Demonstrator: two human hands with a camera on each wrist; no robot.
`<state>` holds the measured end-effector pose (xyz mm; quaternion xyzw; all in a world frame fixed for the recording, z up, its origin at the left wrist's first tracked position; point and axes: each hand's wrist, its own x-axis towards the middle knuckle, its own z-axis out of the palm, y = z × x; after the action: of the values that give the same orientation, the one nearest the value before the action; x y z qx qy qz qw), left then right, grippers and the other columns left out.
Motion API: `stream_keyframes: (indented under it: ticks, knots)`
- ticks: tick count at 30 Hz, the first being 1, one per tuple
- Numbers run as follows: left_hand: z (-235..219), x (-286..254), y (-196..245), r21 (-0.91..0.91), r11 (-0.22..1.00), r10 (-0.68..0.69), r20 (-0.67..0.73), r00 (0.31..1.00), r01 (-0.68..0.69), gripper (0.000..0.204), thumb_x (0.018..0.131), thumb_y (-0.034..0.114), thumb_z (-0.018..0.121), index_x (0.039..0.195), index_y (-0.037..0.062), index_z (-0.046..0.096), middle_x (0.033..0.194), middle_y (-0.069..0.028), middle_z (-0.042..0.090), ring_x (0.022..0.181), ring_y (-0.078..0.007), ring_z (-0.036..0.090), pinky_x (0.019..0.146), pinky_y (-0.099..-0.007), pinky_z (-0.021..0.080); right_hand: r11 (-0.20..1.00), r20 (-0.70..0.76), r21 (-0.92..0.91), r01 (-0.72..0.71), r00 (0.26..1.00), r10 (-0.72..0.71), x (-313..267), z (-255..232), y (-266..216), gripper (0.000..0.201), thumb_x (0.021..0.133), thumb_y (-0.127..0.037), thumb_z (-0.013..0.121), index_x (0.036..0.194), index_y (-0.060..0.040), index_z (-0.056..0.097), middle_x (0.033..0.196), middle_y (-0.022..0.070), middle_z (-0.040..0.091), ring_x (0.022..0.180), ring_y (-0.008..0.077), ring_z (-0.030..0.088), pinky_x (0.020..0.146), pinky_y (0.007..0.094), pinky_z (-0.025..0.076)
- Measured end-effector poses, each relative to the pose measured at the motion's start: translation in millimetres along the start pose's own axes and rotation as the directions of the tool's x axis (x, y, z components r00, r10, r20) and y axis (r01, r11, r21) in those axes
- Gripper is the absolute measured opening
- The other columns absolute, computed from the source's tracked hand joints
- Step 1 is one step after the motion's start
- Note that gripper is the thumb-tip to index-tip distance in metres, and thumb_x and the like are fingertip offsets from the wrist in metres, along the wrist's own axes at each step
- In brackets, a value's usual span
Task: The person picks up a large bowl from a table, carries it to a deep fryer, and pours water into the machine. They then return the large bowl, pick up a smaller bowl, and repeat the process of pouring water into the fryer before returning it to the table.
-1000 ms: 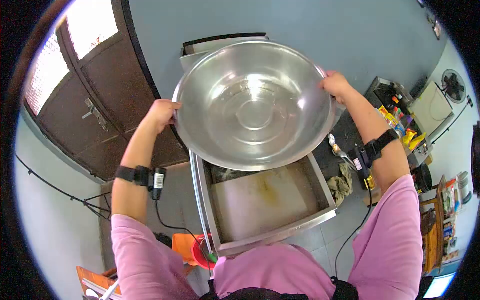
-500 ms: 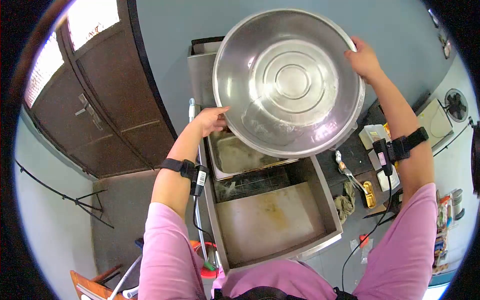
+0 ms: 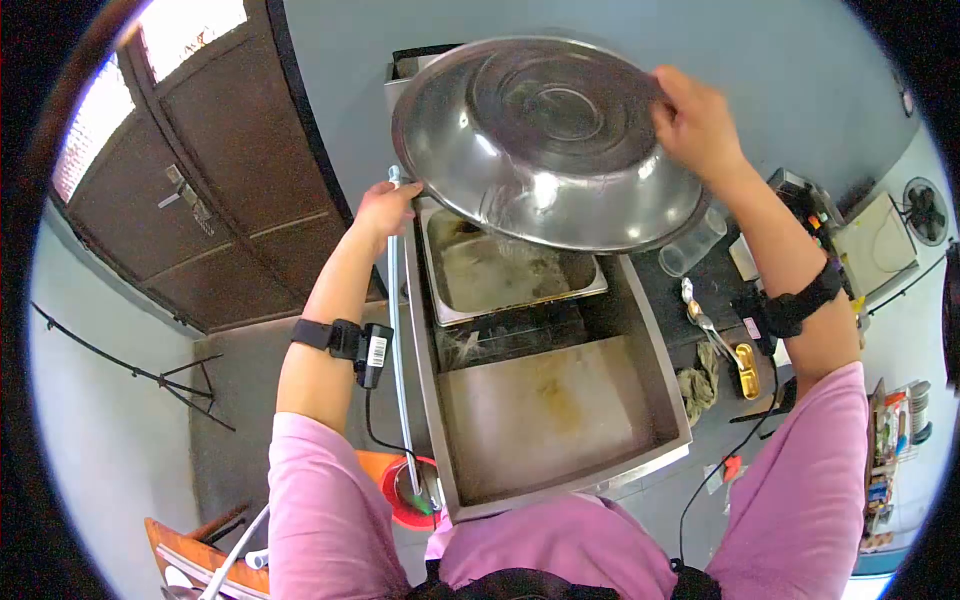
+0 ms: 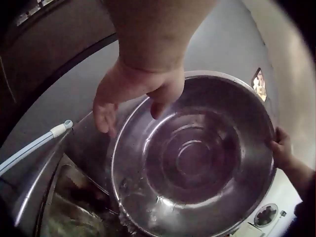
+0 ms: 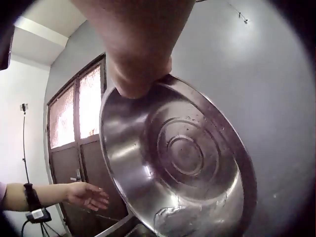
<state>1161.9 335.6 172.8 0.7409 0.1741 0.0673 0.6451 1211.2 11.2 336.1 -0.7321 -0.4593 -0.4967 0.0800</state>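
A large round steel basin [image 3: 545, 195] hangs steeply tilted above the back of the steel sink [image 3: 665, 450]. My right hand [image 3: 700, 125] grips its rim at the upper right; in the right wrist view the fingers [image 5: 140, 81] hold the rim's top edge. Beside the basin's left edge is my left hand [image 3: 383, 212], and the right wrist view shows this hand [image 5: 88, 196] apart from the metal with fingers spread. Wet streaks mark the basin [image 4: 197, 192] in the left wrist view. Below it, a shallow steel pan [image 3: 500, 280] rests across the sink.
A pale pole [image 3: 400, 340] runs along the sink's left side. To the right are a clear plastic container [image 3: 693, 245], spoons [image 3: 703, 322], a gold-coloured dish [image 3: 747, 372] and a crumpled cloth [image 3: 699, 388]. A red bucket [image 3: 395, 495] stands at the lower left.
The basin has tipped from facing me to a steep tilt, after swinging up and right, then back left. My left hand has come off its rim; my right hand keeps its grip.
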Motion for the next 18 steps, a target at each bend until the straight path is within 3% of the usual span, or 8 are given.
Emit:
stream_keyframes:
  ticks: [3, 4, 6, 7, 8, 11, 15, 18]
  knots:
    - [1, 9, -18, 0.095, 0.983, 0.171, -0.120, 0.978, -0.160, 0.072, 0.070, 0.030, 0.063, 0.125, 0.0015, 0.025, 0.118, -0.0190, 0.041, 0.105, -0.0271, 0.045, 0.082, -0.0356, 0.039, 0.997, 0.054, -0.071, 0.007, 0.999, -0.003, -9, 2, -10, 0.016, 0.068, -0.009, 0.051, 0.083, -0.0085, 0.047, 0.075, 0.0137, 0.055, 0.066, 0.0338, 0.054, 0.055, 0.0417, 0.044]
    - [5, -4, -14, 0.124, 0.974, 0.200, -0.091, 0.976, -0.188, 0.078, 0.071, 0.025, 0.063, 0.130, 0.0055, 0.015, 0.126, -0.0208, 0.033, 0.113, -0.0292, 0.037, 0.090, -0.0367, 0.033, 0.996, 0.088, -0.083, 0.016, 0.996, -0.008, -12, 0, -15, 0.017, 0.067, -0.008, 0.051, 0.083, -0.0088, 0.047, 0.075, 0.0130, 0.056, 0.066, 0.0330, 0.054, 0.055, 0.0413, 0.044]
    - [5, 1, -22, 0.113, 0.971, 0.215, -0.009, 0.977, -0.212, 0.074, 0.073, 0.022, 0.061, 0.130, 0.0077, 0.015, 0.127, -0.0205, 0.031, 0.115, -0.0292, 0.035, 0.092, -0.0367, 0.031, 0.994, 0.158, -0.107, 0.034, 0.987, -0.017, -19, -5, -23, 0.018, 0.066, -0.007, 0.052, 0.084, -0.0094, 0.049, 0.076, 0.0116, 0.056, 0.067, 0.0313, 0.055, 0.055, 0.0403, 0.044]
    - [5, 3, -27, 0.107, 0.969, 0.222, 0.033, 0.975, -0.224, 0.073, 0.074, 0.020, 0.059, 0.130, 0.0088, 0.015, 0.128, -0.0204, 0.030, 0.117, -0.0292, 0.034, 0.093, -0.0367, 0.030, 0.996, 0.117, -0.064, 0.062, 0.992, -0.054, -23, -6, -27, 0.019, 0.065, -0.007, 0.052, 0.084, -0.0098, 0.049, 0.076, 0.0108, 0.056, 0.066, 0.0305, 0.055, 0.055, 0.0398, 0.044]
    - [8, 4, -33, 0.020, 0.948, 0.316, 0.065, 0.946, -0.318, 0.070, 0.075, 0.016, 0.056, 0.131, 0.0109, 0.013, 0.130, -0.0197, 0.029, 0.120, -0.0295, 0.029, 0.095, -0.0361, 0.027, 0.996, 0.075, -0.021, 0.091, 0.993, -0.089, -28, -7, -31, 0.021, 0.064, -0.006, 0.052, 0.084, -0.0101, 0.050, 0.076, 0.0100, 0.056, 0.066, 0.0298, 0.055, 0.054, 0.0393, 0.044]
    - [8, -15, -30, 0.083, 0.918, 0.385, 0.054, 0.921, -0.389, 0.070, 0.075, 0.014, 0.056, 0.132, 0.0123, 0.014, 0.131, -0.0191, 0.027, 0.121, -0.0285, 0.027, 0.096, -0.0350, 0.025, 0.986, -0.008, 0.034, 0.165, 0.986, -0.165, -40, -15, -40, 0.024, 0.060, -0.005, 0.053, 0.083, -0.0111, 0.051, 0.075, 0.0072, 0.056, 0.064, 0.0273, 0.055, 0.052, 0.0377, 0.043]
    - [7, -18, -22, 0.199, 0.944, 0.255, 0.076, 0.964, -0.265, 0.071, 0.073, 0.010, 0.056, 0.132, 0.0110, 0.017, 0.132, -0.0165, 0.027, 0.122, -0.0262, 0.027, 0.096, -0.0325, 0.025, 0.975, 0.075, -0.023, 0.221, 0.973, -0.219, -49, -32, -51, 0.026, 0.055, -0.007, 0.055, 0.080, -0.0121, 0.051, 0.070, 0.0046, 0.053, 0.060, 0.0242, 0.054, 0.049, 0.0356, 0.042]
    - [11, -25, -15, 0.169, 0.958, 0.225, 0.064, 0.972, -0.233, 0.070, 0.071, 0.007, 0.055, 0.131, 0.0086, 0.018, 0.132, -0.0123, 0.028, 0.117, -0.0231, 0.033, 0.094, -0.0302, 0.028, 0.969, 0.032, 0.003, 0.246, 0.969, -0.246, -50, -36, -60, 0.025, 0.053, -0.008, 0.055, 0.077, -0.0120, 0.051, 0.067, 0.0036, 0.051, 0.057, 0.0227, 0.052, 0.047, 0.0341, 0.042]
